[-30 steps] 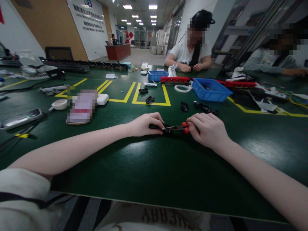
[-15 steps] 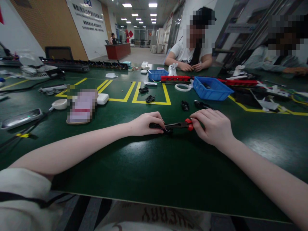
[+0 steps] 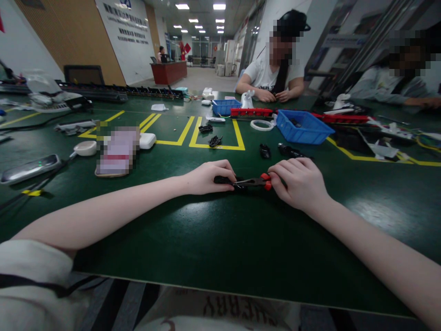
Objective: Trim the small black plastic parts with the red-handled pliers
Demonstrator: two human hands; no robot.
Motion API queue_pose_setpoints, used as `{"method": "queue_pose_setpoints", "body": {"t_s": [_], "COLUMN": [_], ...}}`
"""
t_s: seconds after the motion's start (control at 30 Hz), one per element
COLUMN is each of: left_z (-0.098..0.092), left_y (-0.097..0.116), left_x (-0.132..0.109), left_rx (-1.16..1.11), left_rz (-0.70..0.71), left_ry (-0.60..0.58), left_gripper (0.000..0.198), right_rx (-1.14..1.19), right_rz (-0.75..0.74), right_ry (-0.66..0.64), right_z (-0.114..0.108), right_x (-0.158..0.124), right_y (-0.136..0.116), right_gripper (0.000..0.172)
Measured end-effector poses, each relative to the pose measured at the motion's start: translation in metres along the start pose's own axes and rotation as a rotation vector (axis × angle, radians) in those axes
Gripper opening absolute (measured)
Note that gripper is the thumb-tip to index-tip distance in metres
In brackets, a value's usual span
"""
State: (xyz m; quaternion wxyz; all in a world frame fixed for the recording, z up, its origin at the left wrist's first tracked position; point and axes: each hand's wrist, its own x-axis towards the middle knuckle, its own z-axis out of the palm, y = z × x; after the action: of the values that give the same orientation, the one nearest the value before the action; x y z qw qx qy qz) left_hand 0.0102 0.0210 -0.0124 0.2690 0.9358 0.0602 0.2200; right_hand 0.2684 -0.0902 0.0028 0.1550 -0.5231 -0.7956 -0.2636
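My left hand (image 3: 212, 178) is closed around a small black part (image 3: 223, 180), held low over the green table (image 3: 193, 243). In my right hand (image 3: 299, 184) are needle-nose pliers (image 3: 255, 182) with red handles, mostly hidden by the fingers. The pliers point left, and their tips lie at the black part beside my left fingertips. Whether the jaws grip the part I cannot tell. Beyond my right hand lie a black piece (image 3: 265, 151) and a longer black piece (image 3: 289, 150). Two small black pieces, one of them jagged (image 3: 215, 141), rest near the yellow-taped square.
A phone (image 3: 119, 151) and a white case (image 3: 147, 141) stand to the left. Farther back are a blue bin (image 3: 303, 128), a smaller blue bin (image 3: 225, 107), a tape roll (image 3: 261, 125) and a red strip (image 3: 253, 112). A person (image 3: 275, 78) sits across the table.
My right hand and the pliers have shifted slightly left, bringing the plier tips closer to my left fingers. My left hand stays in place.
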Motion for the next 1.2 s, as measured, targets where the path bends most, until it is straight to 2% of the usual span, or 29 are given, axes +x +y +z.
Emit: {"method": "queue_pose_setpoints", "body": {"t_s": [0.4, 0.77, 1.07, 1.2], "left_z": [0.000, -0.001, -0.002, -0.002], "left_y": [0.000, 0.001, 0.005, 0.007], "left_x": [0.000, 0.000, 0.000, -0.001], "left_rx": [-0.014, -0.018, -0.013, 0.034], "left_rz": [0.049, 0.031, 0.043, 0.037], "left_ry": [0.023, 0.001, -0.001, -0.006], "left_gripper": [0.013, 0.013, 0.013, 0.012], "right_rx": [-0.008, -0.084, -0.013, 0.019], "right_rz": [-0.041, -0.077, 0.031, 0.021], "right_ry": [0.034, 0.079, 0.019, 0.005], "right_z": [0.000, -0.002, 0.002, 0.003], "right_x": [0.001, -0.001, -0.004, -0.003], "right_y": [0.003, 0.010, 0.018, 0.017], "right_gripper": [0.021, 0.022, 0.024, 0.025]}}
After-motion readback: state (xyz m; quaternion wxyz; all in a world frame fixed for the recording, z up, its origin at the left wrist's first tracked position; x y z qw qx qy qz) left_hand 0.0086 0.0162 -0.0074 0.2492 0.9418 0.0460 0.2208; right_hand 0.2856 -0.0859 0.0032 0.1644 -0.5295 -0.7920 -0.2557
